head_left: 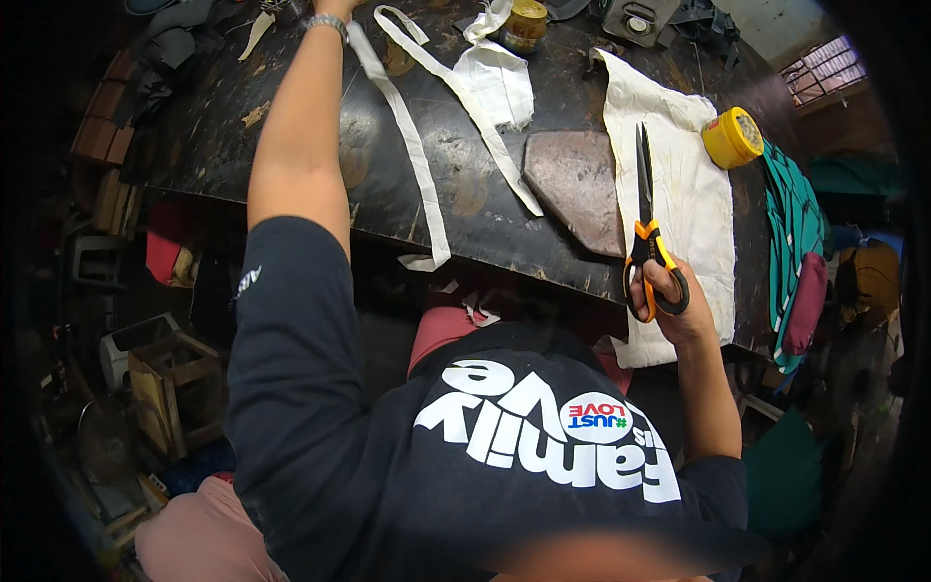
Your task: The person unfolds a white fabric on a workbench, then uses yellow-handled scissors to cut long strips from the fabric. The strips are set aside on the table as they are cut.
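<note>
In my right hand (687, 306) is a pair of scissors (645, 209) with black and orange handles. Its long dark blades look closed and point away from me, over a cream cloth (684, 170) that hangs past the table's near edge. My left arm stretches far across the table, and my left hand (337, 8) is mostly cut off by the top of the picture, its fingers hidden. Near it lie a narrow white fabric strip (412, 155) and a small cluttered holder (286, 10). Another white strip (490, 141) runs down the middle, beside a white cloth scrap (497, 85).
A flat brown slab (579, 184) rests on the dark worn table (291, 218), partly against the cloth. At right stand a yellow tub (732, 138) and green striped fabric (790, 233). A yellow-lidded jar (525, 24) and a metal box (640, 19) sit at the back. Dark cloth (175, 48) lies far left.
</note>
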{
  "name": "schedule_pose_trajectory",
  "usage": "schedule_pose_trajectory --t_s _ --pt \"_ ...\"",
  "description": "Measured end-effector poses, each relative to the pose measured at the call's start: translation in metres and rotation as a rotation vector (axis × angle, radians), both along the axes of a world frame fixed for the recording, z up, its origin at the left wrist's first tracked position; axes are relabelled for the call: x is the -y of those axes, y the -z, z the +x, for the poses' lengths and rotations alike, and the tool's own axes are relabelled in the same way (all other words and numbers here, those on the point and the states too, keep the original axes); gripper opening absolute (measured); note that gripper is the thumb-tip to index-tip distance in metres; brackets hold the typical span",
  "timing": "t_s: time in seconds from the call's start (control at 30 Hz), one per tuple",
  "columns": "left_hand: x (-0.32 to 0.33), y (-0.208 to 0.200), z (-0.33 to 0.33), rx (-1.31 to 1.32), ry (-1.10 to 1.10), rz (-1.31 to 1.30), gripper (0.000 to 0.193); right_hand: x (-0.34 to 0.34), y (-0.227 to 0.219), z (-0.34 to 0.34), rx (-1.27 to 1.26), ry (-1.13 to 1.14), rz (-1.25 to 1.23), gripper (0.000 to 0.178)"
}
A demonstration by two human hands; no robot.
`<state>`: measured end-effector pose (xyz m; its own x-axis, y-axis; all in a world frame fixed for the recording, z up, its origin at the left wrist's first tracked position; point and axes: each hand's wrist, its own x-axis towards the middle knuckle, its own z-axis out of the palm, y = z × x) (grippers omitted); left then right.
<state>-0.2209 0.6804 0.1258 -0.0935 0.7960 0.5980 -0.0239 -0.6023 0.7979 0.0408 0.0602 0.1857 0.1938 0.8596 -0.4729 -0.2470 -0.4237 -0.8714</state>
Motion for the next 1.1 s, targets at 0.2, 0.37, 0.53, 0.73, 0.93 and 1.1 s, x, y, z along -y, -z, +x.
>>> schedule_pose_trajectory --t_s 0.2,0.37,0.53,0.73,0.93,1.1 --pt "0.171 0.002 0.001 -0.235 0.553 -0.183 0.067 0.037 0.009 -0.002 -0.142 0.046 0.042 0.043" --pt "0.309 0.005 -0.033 -0.753 -0.180 0.288 0.040 0.070 0.027 -0.005 -0.210 0.047 -0.004 0.047" --pt "0.350 0.029 -0.048 -0.760 -0.078 -0.243 0.046 0.091 0.041 -0.008 -0.287 0.076 -0.016 0.048" --pt "0.282 0.062 -0.003 -0.906 0.007 0.016 0.068 0.101 0.038 -0.008 -0.313 0.093 0.049 0.048" --pt "0.153 0.066 0.074 -0.093 0.489 -0.467 0.059 0.119 0.029 -0.017 -0.308 0.115 0.101 0.049" --pt "0.156 0.013 0.082 -1.280 -0.114 -0.012 0.050 0.147 0.029 -0.012 -0.347 0.203 0.151 0.052"
